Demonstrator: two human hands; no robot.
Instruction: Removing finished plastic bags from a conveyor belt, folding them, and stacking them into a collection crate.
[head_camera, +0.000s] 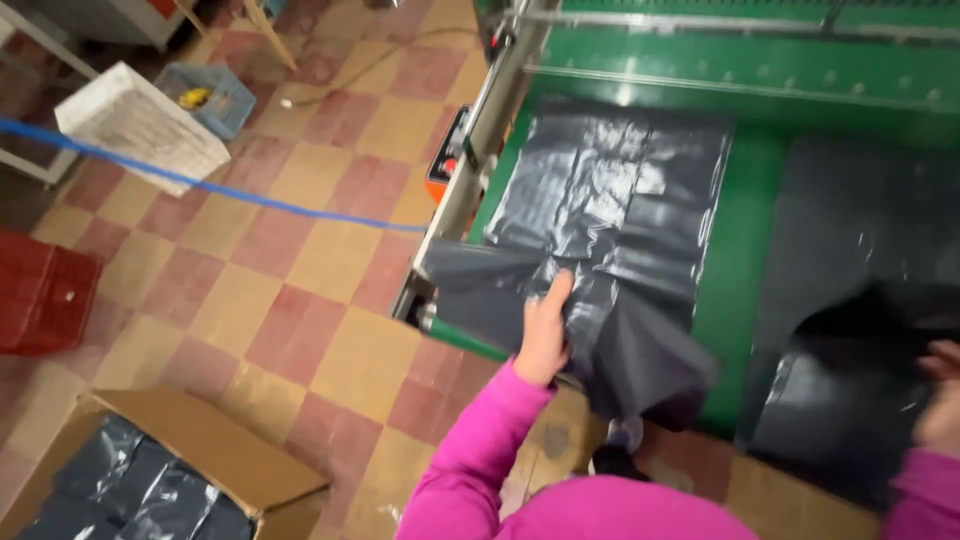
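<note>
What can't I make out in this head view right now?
- Right hand: blurred, cut by the frame's right edge; grip unclear.
- Left hand fingers: hidden in the dark plastic bag.
- Cardboard box: bottom edge cuts off its contents.
- Blue crate: contents too small.

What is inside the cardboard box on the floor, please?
The cardboard box holds folded dark grey plastic bags, glossy and stacked. Only the top layer shows; whatever lies beneath, and the box's bottom, is covered.
</note>
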